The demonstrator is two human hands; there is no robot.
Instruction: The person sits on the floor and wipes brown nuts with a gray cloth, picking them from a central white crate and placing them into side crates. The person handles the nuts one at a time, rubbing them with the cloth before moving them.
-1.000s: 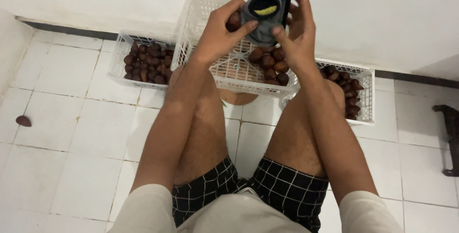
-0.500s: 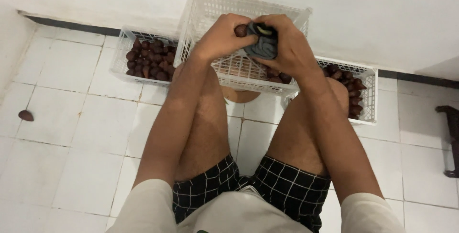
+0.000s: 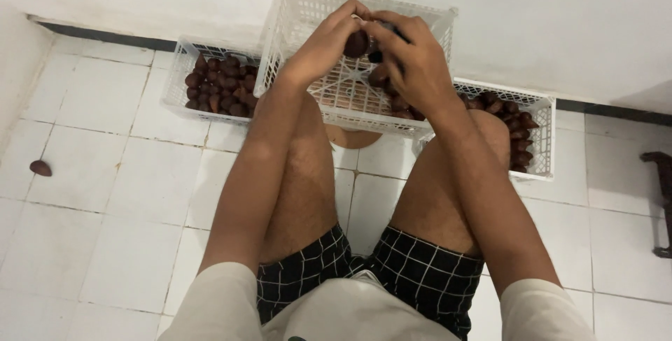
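Observation:
Both my hands meet above the middle white plastic crate (image 3: pixel 294 12). My left hand (image 3: pixel 323 45) pinches a brown scaly fruit (image 3: pixel 355 43) at its fingertips. Pressed against that fruit, my right hand (image 3: pixel 416 64) is curled over a small dark tool (image 3: pixel 380 33), most of it hidden by the fingers. Several more brown fruits (image 3: pixel 397 101) lie in the crate under my right hand. My bare knees sit just below the crate.
A white crate of brown fruits (image 3: pixel 217 85) stands to the left and another (image 3: pixel 521 127) to the right, both against the white wall. One loose fruit (image 3: pixel 40 167) lies on the white floor tiles at far left. A dark wooden piece (image 3: pixel 661 201) is at the right edge.
My right hand held the dark round tool up in plain view; both hands then closed together and dropped slightly, and now the left hand's fruit is pressed against the mostly covered tool.

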